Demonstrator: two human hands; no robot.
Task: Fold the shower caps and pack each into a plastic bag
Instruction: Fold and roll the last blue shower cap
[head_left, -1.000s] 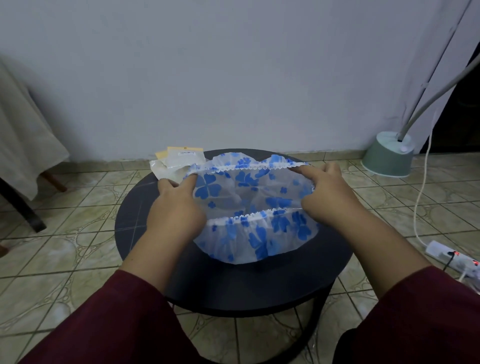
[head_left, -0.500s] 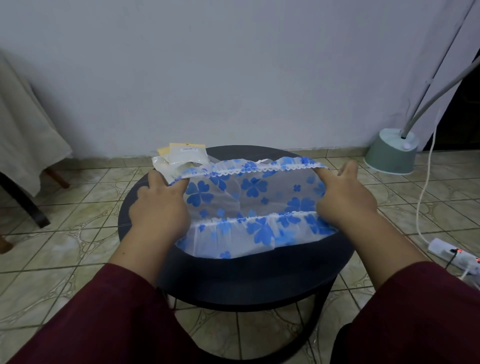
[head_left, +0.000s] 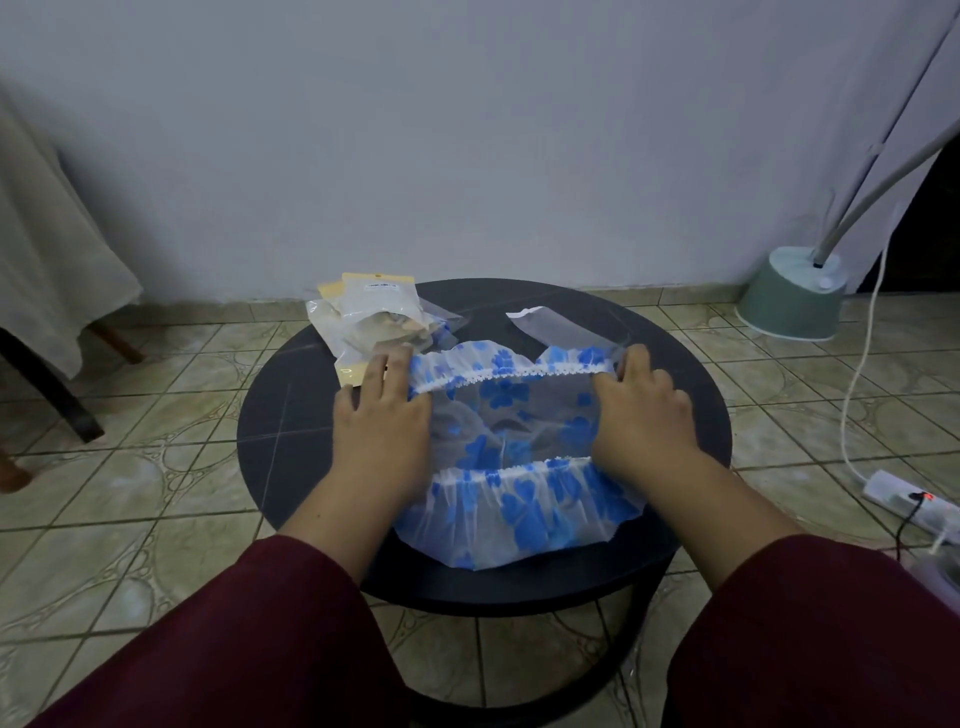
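Observation:
A translucent shower cap (head_left: 511, 499) with blue flower print and white elastic trim lies spread on the round black table (head_left: 291, 421). My left hand (head_left: 382, 415) presses on its left end with fingers stretched forward. My right hand (head_left: 644, 410) grips the right end, fingers curled over the far elastic edge. The cap's opening is stretched between the two hands. An empty clear plastic bag (head_left: 550, 325) lies just behind the cap. A pile of packed bags (head_left: 374, 317) with yellow headers sits at the table's far left, touching my left fingertips.
A green lamp base (head_left: 792, 293) with a white pole stands on the tiled floor at the right. A white power strip (head_left: 904, 493) and its cord lie beside it. Cloth-draped furniture (head_left: 52, 234) stands at the left. A wall rises behind the table.
The cap has come down flatter onto the table and sits nearer to me. My left fingers have straightened. The empty clear bag behind the cap now shows.

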